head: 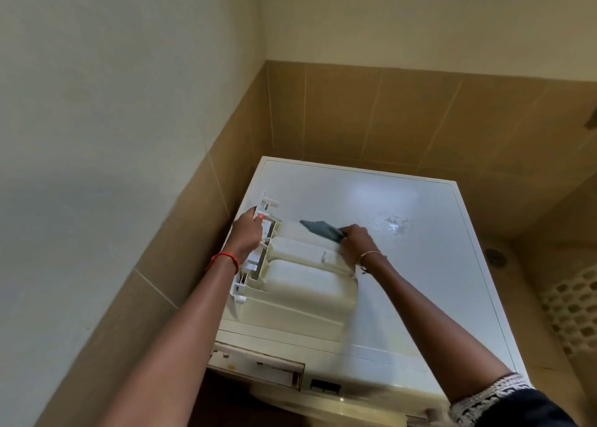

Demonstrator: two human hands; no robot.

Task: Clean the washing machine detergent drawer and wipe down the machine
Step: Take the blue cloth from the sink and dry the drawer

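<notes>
Past a lace-cuffed sleeve [484,397], the right hand [355,237] pinches a crumpled grey cloth [318,228] over the moulded cream plastic detergent drawer [300,284], whose left end the left hand [247,234] grips, the drawer lying near the left edge of the glossy white washing machine [420,281] top.

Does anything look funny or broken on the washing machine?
Yes. The detergent drawer lies on the machine's top instead of in its slot, which gapes open at the front. Beyond the right hand, a shiny patch looks wet or flaked.
</notes>
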